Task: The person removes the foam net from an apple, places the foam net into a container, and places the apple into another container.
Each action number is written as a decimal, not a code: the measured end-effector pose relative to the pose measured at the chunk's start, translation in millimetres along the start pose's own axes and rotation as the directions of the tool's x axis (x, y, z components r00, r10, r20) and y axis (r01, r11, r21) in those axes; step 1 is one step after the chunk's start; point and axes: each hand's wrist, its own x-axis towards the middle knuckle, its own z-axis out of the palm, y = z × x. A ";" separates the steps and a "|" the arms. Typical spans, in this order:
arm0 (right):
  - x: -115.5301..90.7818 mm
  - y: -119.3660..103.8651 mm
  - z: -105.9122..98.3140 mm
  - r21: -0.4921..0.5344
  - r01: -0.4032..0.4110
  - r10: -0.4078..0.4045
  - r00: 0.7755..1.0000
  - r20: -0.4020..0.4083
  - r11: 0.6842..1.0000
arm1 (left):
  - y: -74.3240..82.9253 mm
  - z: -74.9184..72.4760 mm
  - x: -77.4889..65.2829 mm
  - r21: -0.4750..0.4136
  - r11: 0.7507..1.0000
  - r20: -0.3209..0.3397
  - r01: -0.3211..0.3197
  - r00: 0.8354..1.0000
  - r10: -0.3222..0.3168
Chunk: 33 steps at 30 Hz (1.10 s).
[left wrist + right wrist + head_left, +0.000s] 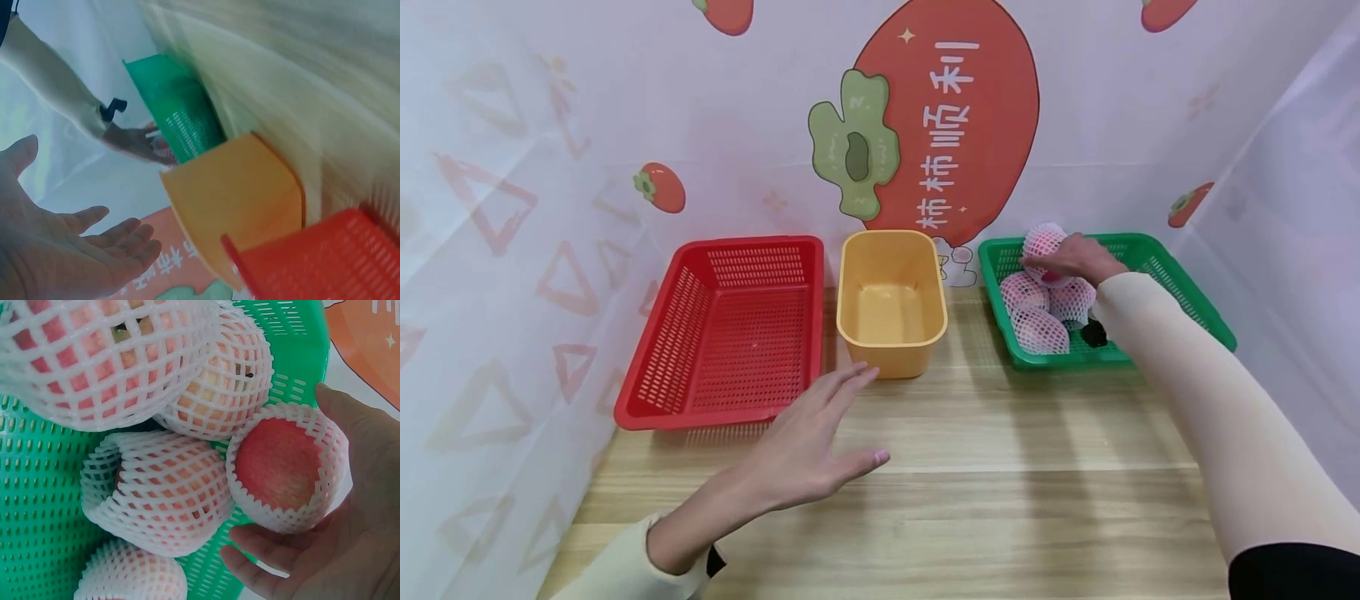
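At the back left corner of the green basket [1026, 360], my right hand [1078, 257] grips a red apple [1043, 242] in a white foam net. In the right wrist view, thumb and fingers curl round this apple [278, 465], and its bare red top shows through the net's open end. Several more netted apples [1039, 332] lie in the basket beside it. My left hand [797, 450] hovers over the table in front of the yellow bin, holding nothing, its fingers extended and thumb spread, as the left wrist view also shows the hand [62, 250].
A red basket [808, 333] stands at the left, with nothing in it. The yellow bin [891, 358] is between the two baskets. Under them is a wood-grain table [970, 500], and a printed curtain [760, 108] hangs close behind and along both sides.
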 end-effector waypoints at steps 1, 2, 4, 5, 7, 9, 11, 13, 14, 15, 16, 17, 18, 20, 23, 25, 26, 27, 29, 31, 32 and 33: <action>1.2 0.0 0.9 0.005 -0.001 0.001 1.000 -0.007 1.000 | 0.2 2.9 0.5 -0.008 1.000 0.007 -0.001 1.000 0.001; 2.7 0.0 2.1 0.007 0.002 -0.001 1.000 -0.014 1.000 | 0.4 5.8 0.9 -0.014 1.000 0.016 0.002 1.000 -0.002; 5.9 0.3 4.4 0.027 -0.010 0.011 1.000 -0.027 1.000 | 0.3 12.1 1.8 -0.025 1.000 0.031 0.008 1.000 -0.007; 7.0 0.3 5.6 0.042 -0.016 0.017 0.999 -0.034 0.999 | -0.1 15.4 2.0 -0.029 1.000 0.034 0.006 0.999 -0.005; 7.6 0.0 7.4 0.070 -0.024 0.028 0.998 -0.053 0.997 | -1.3 21.3 2.3 -0.034 0.999 0.039 0.010 0.999 -0.009; 7.1 -0.7 8.1 0.095 -0.032 0.039 0.997 -0.072 0.995 | -3.2 27.0 2.9 -0.039 0.999 0.035 0.002 0.999 0.000; 5.7 -1.8 8.4 0.112 -0.032 0.042 0.995 -0.091 0.993 | -4.8 31.1 3.0 -0.046 0.999 0.034 -0.001 0.999 0.002; 3.7 -3.1 8.2 0.125 -0.028 0.041 0.993 -0.108 0.992 | -6.6 34.1 2.9 -0.055 0.998 0.036 0.007 0.999 -0.005; 2.8 -3.9 8.0 0.130 -0.023 0.038 0.992 -0.117 0.991 | -7.5 35.2 2.8 -0.061 0.998 0.035 0.012 0.999 -0.010; 1.8 -4.4 7.5 0.140 -0.016 0.033 0.992 -0.125 0.990 | -8.4 36.0 2.7 -0.067 0.998 0.036 0.020 0.999 -0.018; 0.3 -4.6 6.9 0.148 -0.012 0.032 0.991 -0.132 0.989 | -9.2 36.6 2.6 -0.073 0.997 0.036 0.028 0.999 -0.026; -1.4 -5.1 5.9 0.159 -0.008 0.031 0.990 -0.137 0.987 | -10.2 37.3 2.7 -0.079 0.996 0.034 0.036 0.999 -0.033; -2.8 -5.0 4.9 0.172 -0.005 0.029 0.990 -0.141 0.985 | -11.2 37.9 2.7 -0.083 0.996 0.032 0.042 0.999 -0.040; -5.4 -3.5 2.5 0.185 -0.008 0.036 0.988 -0.150 0.983 | -12.9 38.6 3.0 -0.094 0.994 0.030 0.057 0.998 -0.055; -8.5 1.2 -1.8 0.182 -0.018 0.048 0.986 -0.162 0.983 | -15.4 40.0 4.1 -0.113 0.991 0.028 0.076 0.997 -0.073; -10.8 5.1 -5.0 0.159 -0.015 0.044 0.983 -0.179 0.987 | -16.7 41.5 5.3 -0.126 0.988 0.031 0.085 0.996 -0.082; -12.3 6.6 -6.7 0.148 -0.010 0.038 0.982 -0.188 0.989 | -17.3 42.6 6.2 -0.133 0.987 0.032 0.087 0.996 -0.083; -14.0 8.0 -8.4 0.134 0.000 0.027 0.981 -0.194 0.991 | -18.0 43.9 7.0 -0.142 0.986 0.031 0.088 0.996 -0.085; -17.8 9.1 -11.8 0.121 0.026 0.000 0.978 -0.210 0.992 | -19.1 45.7 8.5 -0.149 0.985 0.031 0.091 0.996 -0.087; -22.6 9.0 -15.2 0.114 0.056 -0.028 0.973 -0.229 0.992 | -20.3 47.7 9.9 -0.166 0.982 0.025 0.091 0.996 -0.088; -25.5 8.9 -17.0 0.116 0.072 -0.043 0.971 -0.235 0.991 | -20.6 48.3 10.4 -0.173 0.980 0.025 0.094 0.996 -0.091; -28.5 8.6 -18.6 0.118 0.089 -0.059 0.968 -0.242 0.989 | -20.8 48.8 10.8 -0.181 0.979 0.025 0.096 0.995 -0.093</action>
